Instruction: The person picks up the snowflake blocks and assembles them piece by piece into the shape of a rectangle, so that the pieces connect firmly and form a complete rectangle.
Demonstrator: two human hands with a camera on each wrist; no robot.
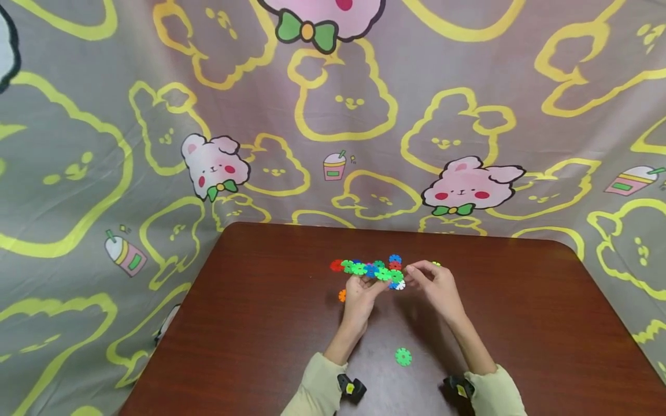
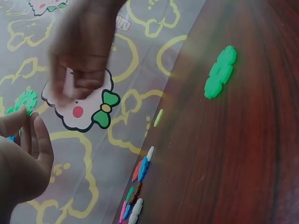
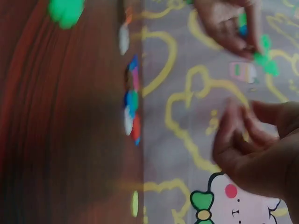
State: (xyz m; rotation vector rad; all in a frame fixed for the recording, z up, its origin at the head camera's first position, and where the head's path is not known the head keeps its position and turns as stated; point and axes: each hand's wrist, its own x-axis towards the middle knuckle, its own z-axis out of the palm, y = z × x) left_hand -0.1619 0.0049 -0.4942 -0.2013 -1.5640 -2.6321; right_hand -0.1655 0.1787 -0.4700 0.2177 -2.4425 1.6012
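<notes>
A joined row of green and blue plastic snowflake discs (image 1: 359,268) is raised over the table. My left hand (image 1: 359,300) pinches the row near its right part, thumb in front; in the left wrist view a green disc (image 2: 27,101) shows at the fingertips. Just right of the row, my right hand (image 1: 438,287) hangs with loosely bent fingers. The right wrist view shows this right hand (image 3: 254,144) blurred, with no disc seen between its fingers. A single green disc (image 1: 403,356) lies flat on the table between the forearms.
Loose discs lie behind the hands on the brown table (image 1: 250,323), among them a red disc (image 1: 395,266), a white disc (image 1: 400,285) and an orange disc (image 1: 341,295). A yellow-green disc (image 2: 158,117) lies apart. A patterned cloth (image 1: 374,190) hangs beyond the table.
</notes>
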